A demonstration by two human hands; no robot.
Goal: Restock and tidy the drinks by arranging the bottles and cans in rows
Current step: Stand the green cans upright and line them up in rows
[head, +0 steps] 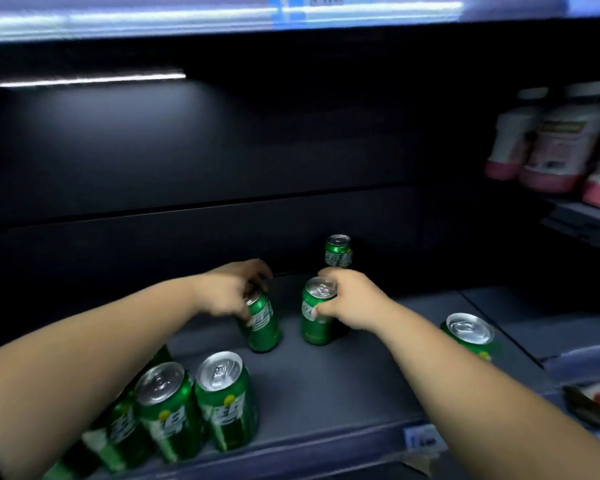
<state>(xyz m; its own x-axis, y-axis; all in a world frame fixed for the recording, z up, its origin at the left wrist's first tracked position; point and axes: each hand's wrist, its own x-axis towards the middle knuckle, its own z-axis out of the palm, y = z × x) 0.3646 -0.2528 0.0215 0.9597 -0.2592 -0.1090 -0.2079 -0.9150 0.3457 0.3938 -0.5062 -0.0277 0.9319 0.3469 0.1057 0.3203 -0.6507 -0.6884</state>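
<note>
Several green soda cans stand on a dark shelf (326,382). My left hand (229,292) grips the top of a tilted green can (262,323) in the middle of the shelf. Just to its right, my right hand (350,299) holds the rim of an upright green can (314,323). A single can (338,251) stands behind it near the back wall. A cluster of cans (191,400) crowds the front left, partly hidden by my left forearm. One more can (470,336) stands at the right, behind my right forearm.
The shelf's front rail carries a price tag (421,439). Pink-and-white bottles (548,147) sit on a higher shelf at the right. A lit shelf edge (222,15) runs overhead. A packaged item (596,400) lies at the lower right.
</note>
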